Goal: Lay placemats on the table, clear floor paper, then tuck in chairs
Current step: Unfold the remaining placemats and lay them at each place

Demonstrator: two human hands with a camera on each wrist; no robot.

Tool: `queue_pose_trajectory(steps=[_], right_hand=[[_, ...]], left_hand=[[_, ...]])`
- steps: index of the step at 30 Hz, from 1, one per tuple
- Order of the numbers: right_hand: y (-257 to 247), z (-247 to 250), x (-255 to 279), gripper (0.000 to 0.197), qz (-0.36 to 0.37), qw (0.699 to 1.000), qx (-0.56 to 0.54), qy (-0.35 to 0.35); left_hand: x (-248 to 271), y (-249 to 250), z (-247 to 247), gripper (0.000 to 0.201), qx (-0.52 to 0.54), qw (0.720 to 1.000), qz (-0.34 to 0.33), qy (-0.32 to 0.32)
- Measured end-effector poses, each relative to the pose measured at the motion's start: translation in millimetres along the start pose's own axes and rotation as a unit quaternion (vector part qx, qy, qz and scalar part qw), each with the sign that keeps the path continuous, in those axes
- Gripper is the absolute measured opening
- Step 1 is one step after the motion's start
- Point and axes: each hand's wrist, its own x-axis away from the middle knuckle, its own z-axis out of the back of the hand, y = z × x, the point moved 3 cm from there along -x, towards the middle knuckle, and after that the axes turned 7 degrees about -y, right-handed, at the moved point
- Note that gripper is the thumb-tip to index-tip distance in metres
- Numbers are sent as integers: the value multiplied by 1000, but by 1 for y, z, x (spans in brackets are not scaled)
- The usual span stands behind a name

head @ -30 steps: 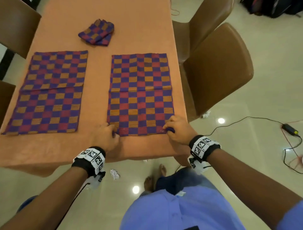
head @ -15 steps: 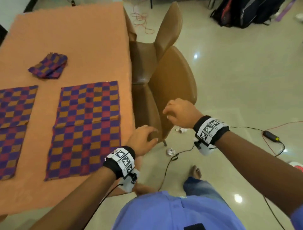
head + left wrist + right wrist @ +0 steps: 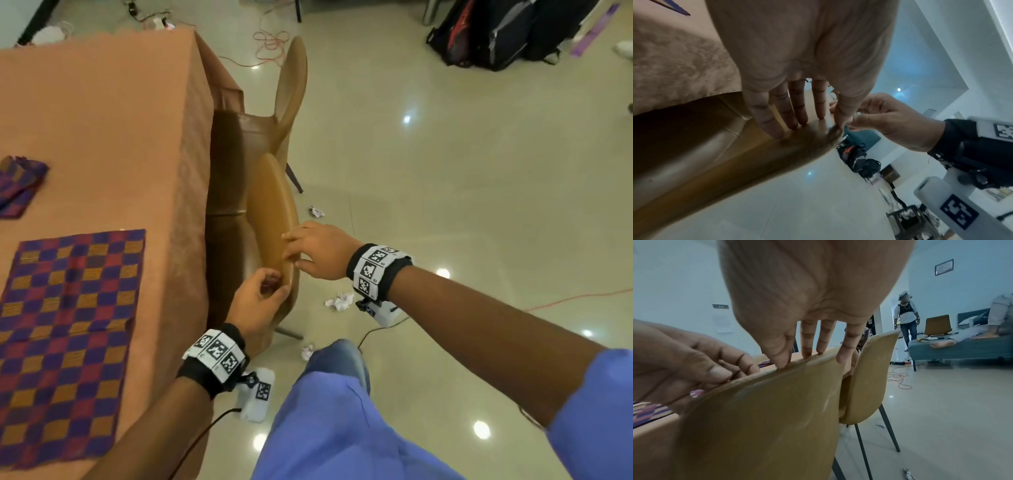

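Observation:
The near tan chair [image 3: 270, 205] stands beside the orange-clothed table [image 3: 102, 120], its seat partly under the cloth. My right hand [image 3: 294, 250] lies over the top edge of its backrest [image 3: 766, 418], fingers in front and thumb on the rear face. My left hand [image 3: 270, 291] curls round the same edge closer to me, also seen in the right wrist view [image 3: 715, 369]. A checkered placemat [image 3: 68, 325] lies flat on the table, and a folded one [image 3: 20, 185] is farther back. Crumpled paper [image 3: 339, 300] lies on the floor by the chair.
A second tan chair [image 3: 291, 89] stands just beyond the near one. More paper scraps [image 3: 317, 211] [image 3: 307, 352] dot the tiles. Backpacks [image 3: 507, 31] and a red cable [image 3: 272, 44] lie at the far side. A person [image 3: 905, 316] stands by a sofa [image 3: 962, 350].
Both hands left the placemat's near edge. My view swung right, and the hands reached across to the near chair's backrest and closed on its top edge.

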Motion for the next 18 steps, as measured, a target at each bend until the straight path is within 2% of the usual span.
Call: queue_pose_trajectory(steps=[3, 6, 9, 14, 18], right_hand=[[38, 16, -24, 30, 36, 999, -4, -9], [79, 39, -62, 32, 86, 995, 28, -41], [120, 72, -104, 35, 114, 992, 54, -29], [205, 131, -169, 36, 118, 991, 60, -28], [264, 170, -213, 37, 113, 987, 100, -51]], left_hand=[[-38, 13, 10, 20, -13, 1000, 4, -3], [-86, 36, 19, 12, -9, 999, -7, 32], [-135, 67, 32, 11, -1, 999, -17, 51], [-221, 120, 68, 17, -59, 991, -20, 115], [-275, 163, 78, 33, -106, 986, -11, 127]])
